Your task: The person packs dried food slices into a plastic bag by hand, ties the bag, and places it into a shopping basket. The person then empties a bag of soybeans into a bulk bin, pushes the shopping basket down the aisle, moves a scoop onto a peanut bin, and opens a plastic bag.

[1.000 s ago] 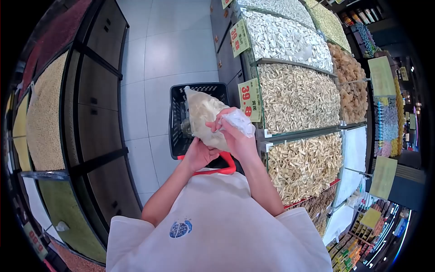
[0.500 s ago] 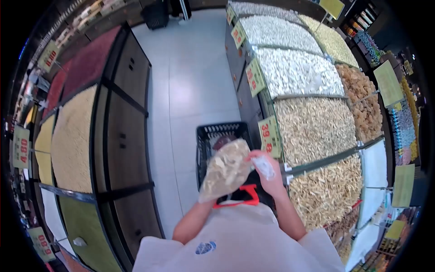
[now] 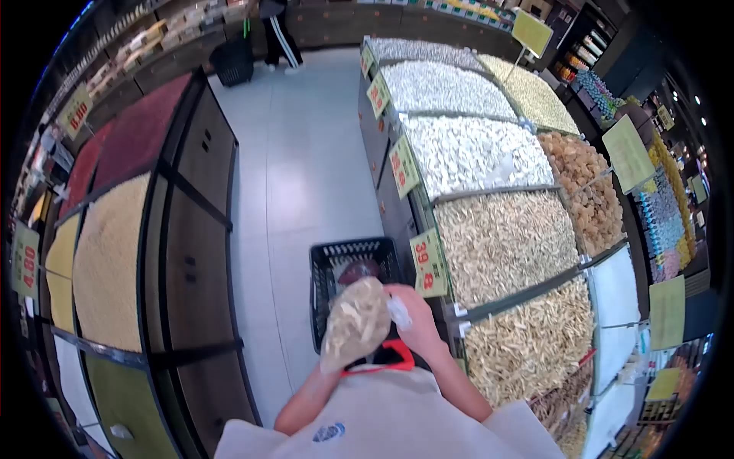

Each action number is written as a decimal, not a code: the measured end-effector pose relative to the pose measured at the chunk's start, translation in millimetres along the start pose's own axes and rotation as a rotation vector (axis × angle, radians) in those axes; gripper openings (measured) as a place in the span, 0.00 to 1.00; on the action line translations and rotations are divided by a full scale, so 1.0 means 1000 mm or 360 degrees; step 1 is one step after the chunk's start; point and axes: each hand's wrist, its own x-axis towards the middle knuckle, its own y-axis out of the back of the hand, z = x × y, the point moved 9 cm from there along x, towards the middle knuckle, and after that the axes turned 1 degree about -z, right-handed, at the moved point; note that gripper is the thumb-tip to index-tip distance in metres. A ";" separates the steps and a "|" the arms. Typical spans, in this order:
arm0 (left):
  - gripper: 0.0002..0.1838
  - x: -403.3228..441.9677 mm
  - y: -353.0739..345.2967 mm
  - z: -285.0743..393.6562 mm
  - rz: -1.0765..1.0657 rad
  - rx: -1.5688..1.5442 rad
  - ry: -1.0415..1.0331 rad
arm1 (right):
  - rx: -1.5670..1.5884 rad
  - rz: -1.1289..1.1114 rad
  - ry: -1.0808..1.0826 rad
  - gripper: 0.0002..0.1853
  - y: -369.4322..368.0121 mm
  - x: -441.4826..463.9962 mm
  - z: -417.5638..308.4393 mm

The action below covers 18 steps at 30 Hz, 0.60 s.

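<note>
Already filled, the clear plastic bag is held above the near part of the black basket, not inside. The right hand grasps the bag's right edge; the left hand's grip, hidden behind it, I cannot tell.

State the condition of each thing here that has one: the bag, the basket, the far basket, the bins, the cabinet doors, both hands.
Bag: filled with pale pieces; sealing unclear.
Basket: upright, dark red item inside.
Far basket: upright on the floor.
Right bins: uncovered, heaped.
Left cabinet doors: shut.
Right hand: against the bag, fingers mostly hidden.
Left hand: hidden behind the bag.
</note>
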 end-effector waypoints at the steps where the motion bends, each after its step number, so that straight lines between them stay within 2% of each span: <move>1: 0.29 0.004 0.005 -0.007 0.0062 -0.0122 -0.0020 | -0.0148 -0.0015 -0.0048 0.26 0.000 0.000 0.002; 2: 0.31 0.012 -0.010 0.015 0.0060 0.1180 -0.0310 | -0.0082 -0.0018 -0.0057 0.27 -0.001 0.004 0.011; 4: 0.36 0.010 -0.046 0.037 0.0122 0.2530 -0.0750 | 0.0111 0.0013 -0.0118 0.29 -0.013 0.001 0.032; 5: 0.38 0.007 -0.050 0.046 0.0194 0.2581 -0.0855 | 0.0328 -0.0039 -0.0171 0.32 -0.023 0.001 0.048; 7: 0.38 0.010 -0.063 0.042 0.0059 0.2579 -0.0941 | 0.0989 -0.0195 -0.0604 0.34 -0.039 0.000 0.061; 9: 0.37 0.006 -0.077 0.041 0.0024 0.2829 -0.1075 | 0.1203 -0.0356 -0.0477 0.40 -0.042 0.004 0.040; 10: 0.37 0.002 -0.082 0.047 -0.0004 0.2925 -0.1140 | 0.0964 -0.0410 -0.0401 0.46 -0.043 0.006 0.034; 13: 0.35 -0.005 -0.105 0.031 -0.0171 0.3271 -0.1487 | 0.0904 -0.0442 -0.0539 0.53 -0.049 0.005 0.037; 16: 0.40 -0.023 -0.117 0.020 -0.0221 0.3418 -0.1931 | 0.1166 -0.0484 -0.0677 0.57 -0.064 -0.001 0.048; 18: 0.39 -0.028 -0.119 0.010 -0.0261 0.3557 -0.2077 | 0.1286 -0.0490 -0.0765 0.56 -0.067 -0.003 0.051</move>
